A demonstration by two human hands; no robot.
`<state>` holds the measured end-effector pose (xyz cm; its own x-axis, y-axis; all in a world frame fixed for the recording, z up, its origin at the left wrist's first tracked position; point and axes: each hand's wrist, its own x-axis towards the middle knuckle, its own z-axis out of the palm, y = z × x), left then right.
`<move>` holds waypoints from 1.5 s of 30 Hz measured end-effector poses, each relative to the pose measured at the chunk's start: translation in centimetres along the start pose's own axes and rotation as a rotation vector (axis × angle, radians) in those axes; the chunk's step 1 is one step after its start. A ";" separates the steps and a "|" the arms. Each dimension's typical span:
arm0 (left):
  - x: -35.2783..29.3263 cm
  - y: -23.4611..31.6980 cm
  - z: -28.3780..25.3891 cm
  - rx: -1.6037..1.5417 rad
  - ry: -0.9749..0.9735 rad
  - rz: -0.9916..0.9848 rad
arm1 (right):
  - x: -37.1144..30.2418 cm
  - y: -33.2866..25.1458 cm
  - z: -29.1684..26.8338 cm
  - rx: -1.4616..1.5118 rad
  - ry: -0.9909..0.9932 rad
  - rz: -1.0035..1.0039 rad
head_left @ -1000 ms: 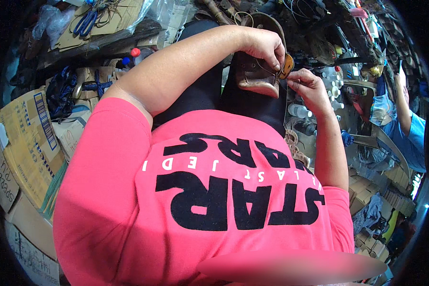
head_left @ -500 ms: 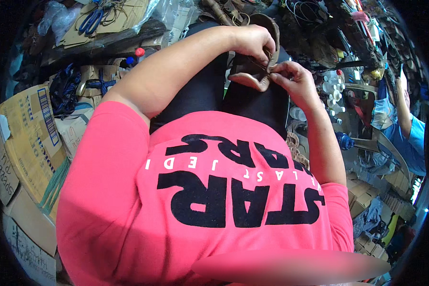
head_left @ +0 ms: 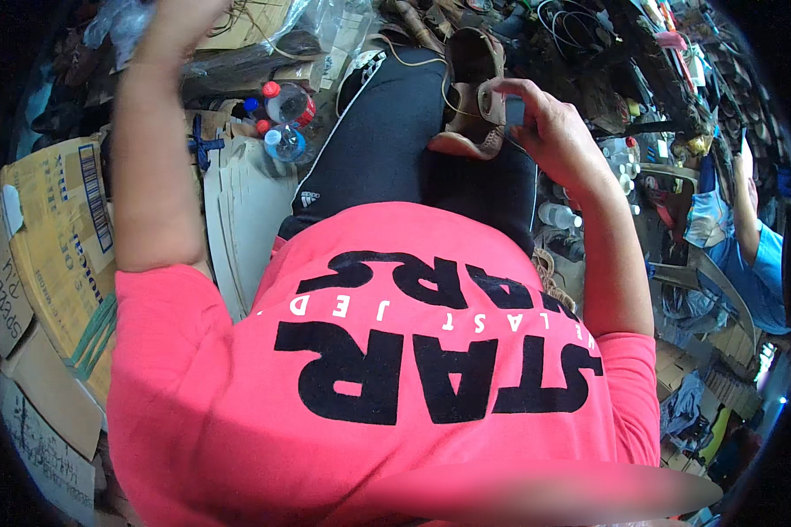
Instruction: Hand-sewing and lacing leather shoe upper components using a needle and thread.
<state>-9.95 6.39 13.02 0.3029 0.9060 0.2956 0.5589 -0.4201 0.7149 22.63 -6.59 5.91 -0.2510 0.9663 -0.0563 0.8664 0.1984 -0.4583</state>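
A brown leather shoe (head_left: 473,140) lies across my thighs, its opening facing up. My right hand (head_left: 549,132) is at its right side, with the index finger on the edge of the upper and the other fingers curled against it. A thin tan cord (head_left: 446,79) comes out of the shoe and loops up to the left. My left hand (head_left: 185,22) is away from the shoe at the top left, beside flat cardboard pieces. It is blurred and cut off by the frame's edge, so its fingers and anything in them cannot be made out.
Plastic bottles (head_left: 288,105) with red and blue caps stand left of my leg. Cardboard boxes (head_left: 53,228) line the left side. More clear bottles (head_left: 558,215) lie to the right, near a person's blue sleeve (head_left: 769,255). Clutter fills the far side.
My left hand has left the shoe and swung far out to the upper left. The right hand stays at the shoe, its index finger now straighter. The cord now shows as a long loop.
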 end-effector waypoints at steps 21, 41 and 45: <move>-6.5 -1.7 19.5 -0.207 -0.230 0.495 | -0.6 5.7 3.3 0.901 -0.002 0.124; -6.2 -1.8 18.9 0.022 -0.260 0.464 | -0.8 5.8 3.6 0.908 0.016 0.146; -5.7 -2.4 19.7 0.110 -0.238 0.449 | -0.3 7.1 3.7 0.952 -0.051 0.086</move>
<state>2.21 1.23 -2.86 0.6917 0.6036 0.3966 0.4072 -0.7794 0.4761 27.25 -6.11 -0.59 -0.2407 0.9587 -0.1514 0.1739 -0.1109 -0.9785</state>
